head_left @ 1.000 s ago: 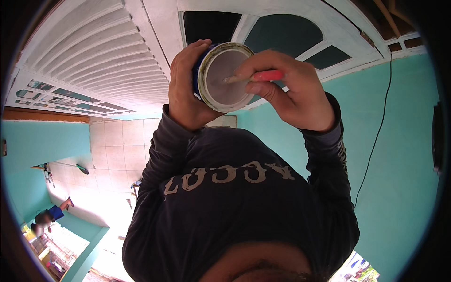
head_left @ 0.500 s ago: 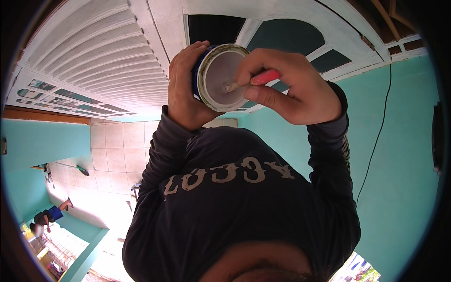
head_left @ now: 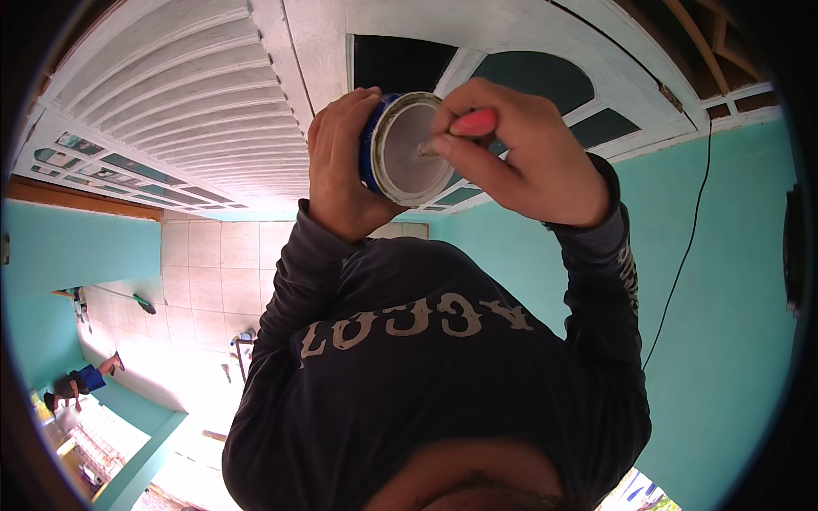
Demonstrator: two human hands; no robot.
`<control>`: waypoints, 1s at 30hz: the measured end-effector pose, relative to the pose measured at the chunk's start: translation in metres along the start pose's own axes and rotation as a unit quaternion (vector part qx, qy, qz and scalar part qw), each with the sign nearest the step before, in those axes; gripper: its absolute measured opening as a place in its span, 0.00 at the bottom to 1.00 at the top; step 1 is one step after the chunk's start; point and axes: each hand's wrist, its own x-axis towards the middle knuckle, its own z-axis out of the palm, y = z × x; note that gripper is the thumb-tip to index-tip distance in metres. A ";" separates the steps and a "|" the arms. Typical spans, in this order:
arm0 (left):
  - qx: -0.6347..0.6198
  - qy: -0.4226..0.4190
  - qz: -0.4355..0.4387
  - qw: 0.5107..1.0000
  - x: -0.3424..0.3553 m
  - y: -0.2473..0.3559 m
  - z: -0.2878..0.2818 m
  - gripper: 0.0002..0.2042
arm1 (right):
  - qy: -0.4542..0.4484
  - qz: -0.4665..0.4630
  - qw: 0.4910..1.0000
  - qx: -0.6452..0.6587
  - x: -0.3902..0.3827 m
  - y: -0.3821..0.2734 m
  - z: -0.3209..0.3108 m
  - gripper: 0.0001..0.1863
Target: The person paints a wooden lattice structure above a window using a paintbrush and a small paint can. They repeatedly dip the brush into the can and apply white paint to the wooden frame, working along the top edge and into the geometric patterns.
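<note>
My left hand point(head_left: 341, 166) is closed round the side of a blue paint can point(head_left: 371, 145). The can is tilted so that its opening faces me; its rim is stained and its inside pale. In my right hand point(head_left: 532, 153) is a small paintbrush with a red handle point(head_left: 475, 123), pinched between thumb and fingers. The brush's tip end point(head_left: 425, 149) points into the can's mouth; whether it touches the inside I cannot tell.
Close beyond the can stands a white door point(head_left: 328, 38) with dark panes and louvred slats point(head_left: 183, 94). A turquoise wall point(head_left: 665, 255) with a hanging black cable point(head_left: 692, 223) is at right. Another person point(head_left: 77, 381) is far off at lower left, past a tiled floor point(head_left: 200, 289).
The can has shifted slightly right and down. My right hand has turned, so the brush handle now points more toward me and sits a little further left and up.
</note>
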 end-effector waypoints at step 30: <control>0.077 0.045 0.000 0.996 0.004 -0.003 0.006 0.46 | -0.027 -0.070 0.997 -0.014 0.017 0.005 -0.010 0.05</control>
